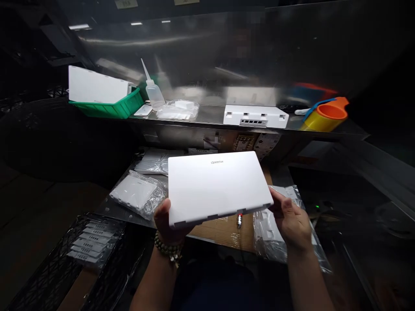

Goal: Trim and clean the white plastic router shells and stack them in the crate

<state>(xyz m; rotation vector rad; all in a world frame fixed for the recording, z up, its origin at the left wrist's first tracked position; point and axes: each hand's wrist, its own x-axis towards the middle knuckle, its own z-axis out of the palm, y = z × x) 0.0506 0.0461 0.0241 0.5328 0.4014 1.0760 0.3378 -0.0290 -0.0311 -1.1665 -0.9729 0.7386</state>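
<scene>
A white rectangular plastic router cover (217, 185) is held up over the bench, its HUAWEI lettering upside down along the far edge. Small notches run along the near edge. My left hand (170, 226) grips its near left corner, with the fingers partly hidden underneath. At the right edge my right hand (293, 220) pinches the cover, thumb raised near the side. Below lies a sheet of brown cardboard (210, 231). Just beneath the near edge is a small tool tip with a red band (239, 219).
Bagged white parts lie left (134, 192) and right (272, 226). A black crate (42, 263) at lower left holds stacked white parts. On the metal shelf (207, 121) are a green bin (113, 108), a squeeze bottle (154, 93), a white router housing (254, 115) and tape rolls (326, 114).
</scene>
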